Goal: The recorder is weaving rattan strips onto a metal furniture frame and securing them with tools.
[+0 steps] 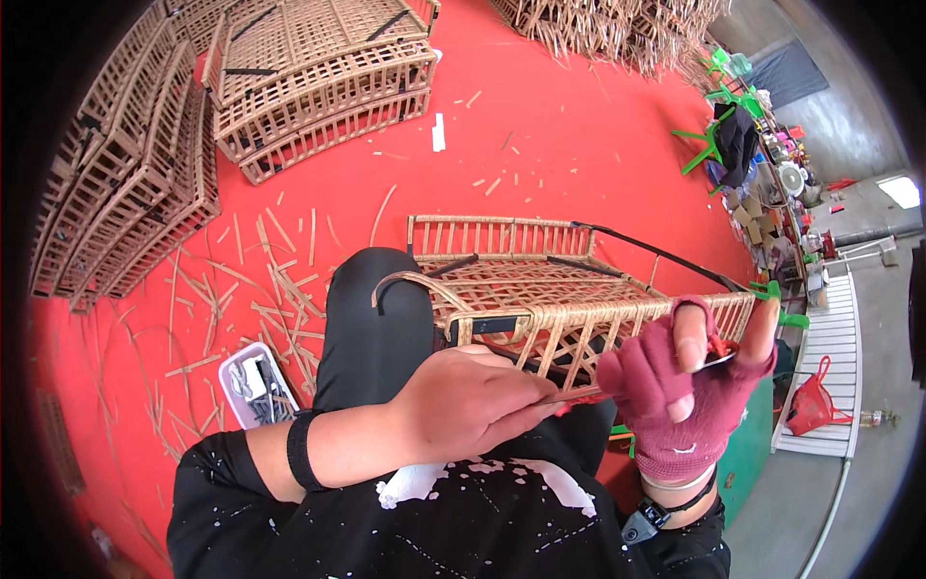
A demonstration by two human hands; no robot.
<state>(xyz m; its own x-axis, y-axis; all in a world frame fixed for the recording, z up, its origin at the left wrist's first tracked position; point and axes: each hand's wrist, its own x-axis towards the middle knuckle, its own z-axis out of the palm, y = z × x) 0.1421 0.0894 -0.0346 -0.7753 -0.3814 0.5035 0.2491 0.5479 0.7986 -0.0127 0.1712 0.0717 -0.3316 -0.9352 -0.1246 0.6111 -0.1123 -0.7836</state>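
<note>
A red floor covering (pixel 579 125) fills most of the frame, strewn with short cane offcuts (pixel 241 280), beside a grey concrete strip at the right edge. Stacks of finished woven rattan frames (pixel 318 87) lie at upper centre, with further stacks (pixel 125 183) at the upper left. A small white tray of dark fasteners (pixel 256 384) sits on the floor at lower left, just beside the person's black-trousered knee (pixel 371 318). Green plastic chairs (pixel 709 145) and a cluttered bench stand at the upper right; a red bag (pixel 810 405) hangs at the right.

A partly woven rattan frame (pixel 569 299) rests across the person's lap at centre, its railed edge facing the hands. The left hand (pixel 473 400), bare, with a black band on the wrist, is closed in a pinch on a thin cane strip (pixel 579 394) that runs rightward just below the frame's near rail. The right hand (pixel 685 386), in a maroon fingerless glove, is curled shut around a small red-handled blade tool (pixel 719 352), the thumb raised; the tool's tip sits close to the strip's end, though contact between them cannot be made out. A long dark rod (pixel 666 256) lies along the frame's far edge.
</note>
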